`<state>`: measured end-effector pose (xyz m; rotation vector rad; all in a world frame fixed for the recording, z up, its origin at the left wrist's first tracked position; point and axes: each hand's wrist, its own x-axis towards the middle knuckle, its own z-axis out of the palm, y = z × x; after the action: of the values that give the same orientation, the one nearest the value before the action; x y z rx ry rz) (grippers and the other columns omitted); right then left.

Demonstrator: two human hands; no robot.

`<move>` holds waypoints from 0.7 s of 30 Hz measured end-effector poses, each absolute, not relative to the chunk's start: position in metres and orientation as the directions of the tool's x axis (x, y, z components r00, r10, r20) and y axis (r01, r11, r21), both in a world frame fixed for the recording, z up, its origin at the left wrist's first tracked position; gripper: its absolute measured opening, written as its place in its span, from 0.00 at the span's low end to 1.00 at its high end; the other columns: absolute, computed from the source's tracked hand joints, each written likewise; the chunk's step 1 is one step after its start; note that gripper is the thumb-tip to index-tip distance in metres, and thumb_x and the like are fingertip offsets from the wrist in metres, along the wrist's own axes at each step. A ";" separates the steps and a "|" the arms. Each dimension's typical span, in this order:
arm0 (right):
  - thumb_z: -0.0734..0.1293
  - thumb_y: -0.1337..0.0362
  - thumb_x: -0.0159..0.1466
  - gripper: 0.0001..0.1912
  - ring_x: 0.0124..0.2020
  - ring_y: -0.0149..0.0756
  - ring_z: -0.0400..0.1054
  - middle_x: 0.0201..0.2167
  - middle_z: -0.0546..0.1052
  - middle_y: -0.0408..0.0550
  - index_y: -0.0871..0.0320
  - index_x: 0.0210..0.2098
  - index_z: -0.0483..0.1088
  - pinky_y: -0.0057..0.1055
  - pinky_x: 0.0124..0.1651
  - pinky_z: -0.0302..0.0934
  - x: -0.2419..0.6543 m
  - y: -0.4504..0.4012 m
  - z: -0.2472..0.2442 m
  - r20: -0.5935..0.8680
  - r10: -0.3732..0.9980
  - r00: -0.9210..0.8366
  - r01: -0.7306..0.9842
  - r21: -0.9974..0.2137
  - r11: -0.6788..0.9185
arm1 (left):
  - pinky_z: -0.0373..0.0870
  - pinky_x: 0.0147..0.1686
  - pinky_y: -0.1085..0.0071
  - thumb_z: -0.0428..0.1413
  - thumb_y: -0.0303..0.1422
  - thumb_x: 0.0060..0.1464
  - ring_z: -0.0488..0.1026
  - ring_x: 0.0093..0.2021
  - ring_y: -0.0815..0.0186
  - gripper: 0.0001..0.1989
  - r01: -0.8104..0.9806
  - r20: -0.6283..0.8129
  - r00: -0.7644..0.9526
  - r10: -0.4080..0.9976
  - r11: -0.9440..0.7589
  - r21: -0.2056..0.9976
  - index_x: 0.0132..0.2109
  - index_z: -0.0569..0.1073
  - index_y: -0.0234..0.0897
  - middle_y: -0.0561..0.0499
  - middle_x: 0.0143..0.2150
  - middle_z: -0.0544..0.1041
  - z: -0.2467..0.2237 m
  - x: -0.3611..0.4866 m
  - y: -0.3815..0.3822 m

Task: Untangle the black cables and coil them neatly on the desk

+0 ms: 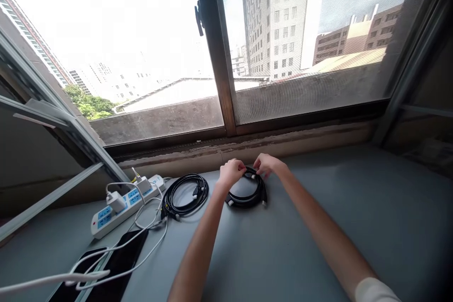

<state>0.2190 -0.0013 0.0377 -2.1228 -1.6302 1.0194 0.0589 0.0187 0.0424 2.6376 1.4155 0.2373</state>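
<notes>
A coiled black cable [247,201] lies on the grey table, with light-tipped connectors at its front and right side. My left hand [232,172] is at the coil's upper left, its fingers pinched together; what lies between them is too small to tell. Over the coil's upper right edge, my right hand [266,165] has its fingers bent downward near the cable, and whether they grip it is unclear. A second black cable coil [185,193] rests to the left of my left hand, its connectors lying inside and at its lower left.
A white power strip [128,205] with plugged-in chargers stands at the left. White cords [141,240] trail over two dark flat devices [122,264]. Metal shelf bars [88,139] rise at left. A window frame [221,80] and low wall run behind the grey table [300,250].
</notes>
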 end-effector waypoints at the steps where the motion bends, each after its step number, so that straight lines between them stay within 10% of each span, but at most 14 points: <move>1: 0.68 0.74 0.71 0.04 0.31 0.38 0.70 0.36 0.71 0.47 0.66 0.44 0.69 0.31 0.33 0.71 0.221 -0.003 0.041 -0.359 0.925 0.128 0.736 -0.590 -0.331 | 0.65 0.42 0.71 0.51 0.37 0.55 0.69 0.47 0.61 0.09 0.830 0.069 0.522 0.850 -0.524 0.192 0.39 0.74 0.45 0.53 0.46 0.73 0.044 0.055 0.022; 15: 0.65 0.71 0.71 0.12 0.26 0.39 0.72 0.24 0.74 0.47 0.65 0.31 0.74 0.21 0.23 0.65 0.219 -0.042 0.094 -0.190 0.961 0.202 0.752 -0.599 -0.277 | 0.62 0.49 0.65 0.53 0.48 0.51 0.67 0.52 0.56 0.20 0.930 -0.070 0.240 0.968 -0.209 0.302 0.47 0.69 0.43 0.49 0.50 0.72 0.068 0.003 0.046; 21: 0.65 0.69 0.73 0.11 0.29 0.35 0.72 0.29 0.75 0.44 0.63 0.35 0.75 0.17 0.22 0.64 0.220 -0.063 0.115 -0.018 0.991 0.135 0.689 -0.717 -0.107 | 0.68 0.40 0.66 0.52 0.45 0.54 0.75 0.37 0.58 0.16 0.898 -0.184 -0.031 0.982 0.109 0.426 0.37 0.73 0.35 0.46 0.39 0.76 0.069 -0.051 0.068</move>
<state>0.2199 -0.0634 0.1153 -1.8591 -1.6109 0.7012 -0.0512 0.0678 0.0689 1.8284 1.9696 0.2665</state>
